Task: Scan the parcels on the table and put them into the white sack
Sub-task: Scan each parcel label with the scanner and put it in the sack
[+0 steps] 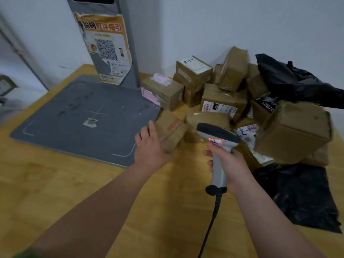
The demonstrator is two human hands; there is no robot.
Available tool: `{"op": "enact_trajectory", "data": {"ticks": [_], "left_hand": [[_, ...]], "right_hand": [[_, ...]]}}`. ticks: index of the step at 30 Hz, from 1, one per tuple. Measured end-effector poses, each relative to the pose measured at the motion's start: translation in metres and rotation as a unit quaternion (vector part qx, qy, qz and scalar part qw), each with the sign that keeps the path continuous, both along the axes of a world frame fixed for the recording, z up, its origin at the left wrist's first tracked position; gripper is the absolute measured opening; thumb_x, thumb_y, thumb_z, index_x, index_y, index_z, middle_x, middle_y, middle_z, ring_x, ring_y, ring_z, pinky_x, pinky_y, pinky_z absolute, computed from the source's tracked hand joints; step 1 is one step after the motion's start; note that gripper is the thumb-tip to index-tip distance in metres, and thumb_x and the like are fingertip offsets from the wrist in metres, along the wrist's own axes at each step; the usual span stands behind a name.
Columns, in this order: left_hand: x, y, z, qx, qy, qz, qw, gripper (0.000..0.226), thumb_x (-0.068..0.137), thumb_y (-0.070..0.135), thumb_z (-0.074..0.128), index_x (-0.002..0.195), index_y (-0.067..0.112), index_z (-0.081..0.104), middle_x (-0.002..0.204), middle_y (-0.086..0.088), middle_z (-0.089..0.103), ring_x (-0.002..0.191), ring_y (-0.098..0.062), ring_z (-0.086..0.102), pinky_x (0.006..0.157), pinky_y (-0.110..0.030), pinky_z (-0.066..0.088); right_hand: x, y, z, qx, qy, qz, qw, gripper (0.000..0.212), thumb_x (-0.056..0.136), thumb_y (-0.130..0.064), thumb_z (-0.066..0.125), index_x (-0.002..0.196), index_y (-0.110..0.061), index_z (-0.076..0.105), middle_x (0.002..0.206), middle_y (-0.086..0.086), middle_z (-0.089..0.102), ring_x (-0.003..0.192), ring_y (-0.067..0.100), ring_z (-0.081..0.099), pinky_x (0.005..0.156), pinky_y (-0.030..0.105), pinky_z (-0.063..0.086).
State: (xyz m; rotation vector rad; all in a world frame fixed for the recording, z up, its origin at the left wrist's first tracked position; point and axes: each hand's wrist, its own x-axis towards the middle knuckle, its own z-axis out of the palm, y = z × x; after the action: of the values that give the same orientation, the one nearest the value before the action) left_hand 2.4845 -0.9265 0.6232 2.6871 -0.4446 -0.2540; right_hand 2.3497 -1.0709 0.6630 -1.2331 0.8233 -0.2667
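Several brown cardboard parcels (223, 97) are heaped at the far right of the wooden table (55, 183). My left hand (149, 146) is wrapped around the near side of a small brown parcel (172, 131) that sits tilted at the pile's left edge. My right hand (229, 162) grips the handle of a grey barcode scanner (217, 138), whose dark head points toward the pile. The scanner's black cable (210, 226) runs down toward me. No white sack is in view.
A grey scanning mat (83, 116) covers the table's left half, with a grey post (111, 43) carrying a QR-code poster behind it. Black plastic bags lie at the right: one behind the pile (290, 81), one nearer (301, 194). A large box (292, 133) stands at the pile's right.
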Motion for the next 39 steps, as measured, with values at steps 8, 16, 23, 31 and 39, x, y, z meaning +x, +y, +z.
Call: {"op": "enact_trajectory", "data": {"ticks": [8,16,23,31,39], "left_hand": [[-0.066,0.126,-0.018,0.069,-0.158,-0.214,0.962,0.103,0.066,0.019,0.079,0.147,0.028,0.016,0.148,0.002,0.024,0.14,-0.029,0.026,0.115,-0.044,0.032],[-0.098,0.153,-0.002,-0.231,0.122,-0.049,0.964,0.093,0.077,0.052,0.07,0.15,0.022,0.02,0.138,0.017,0.014,0.132,-0.009,0.031,0.109,-0.029,0.038],[-0.111,0.173,-0.003,-0.346,0.402,0.108,0.841,0.051,0.086,0.049,0.062,0.133,0.036,0.048,0.119,0.01,0.066,0.109,-0.01,0.059,0.087,-0.034,0.048],[-0.108,0.231,0.011,-0.422,0.366,0.094,0.824,0.063,0.082,0.04,0.064,0.137,0.054,0.037,0.123,0.004,0.062,0.114,-0.021,0.057,0.097,-0.042,0.047],[-0.102,0.298,0.02,-0.477,0.288,0.237,0.796,0.031,0.092,0.037,0.056,0.124,0.039,0.053,0.119,0.001,0.057,0.11,-0.025,0.057,0.094,-0.044,0.051]], "right_hand": [[-0.006,0.034,-0.003,0.043,0.012,0.055,0.997,0.02,0.084,-0.028,0.073,0.099,-0.017,0.065,0.103,0.012,0.068,0.09,0.026,0.064,0.063,0.032,0.05],[-0.02,0.089,-0.018,0.058,0.058,0.107,0.991,0.017,0.086,-0.026,0.071,0.097,-0.015,0.064,0.089,0.006,0.067,0.083,0.024,0.063,0.068,0.036,0.052],[-0.036,0.111,-0.013,0.062,0.064,0.113,0.99,0.017,0.087,-0.026,0.071,0.098,-0.015,0.065,0.086,0.005,0.066,0.081,0.022,0.063,0.065,0.033,0.051],[-0.03,0.152,0.004,0.067,0.042,0.153,0.985,0.024,0.086,-0.026,0.07,0.106,-0.012,0.067,0.087,0.004,0.068,0.081,0.021,0.064,0.062,0.031,0.051],[-0.024,0.197,0.032,-0.085,0.008,0.275,0.958,0.015,0.084,-0.025,0.073,0.098,-0.02,0.069,0.1,0.002,0.073,0.072,0.016,0.069,0.061,0.028,0.052]]}}
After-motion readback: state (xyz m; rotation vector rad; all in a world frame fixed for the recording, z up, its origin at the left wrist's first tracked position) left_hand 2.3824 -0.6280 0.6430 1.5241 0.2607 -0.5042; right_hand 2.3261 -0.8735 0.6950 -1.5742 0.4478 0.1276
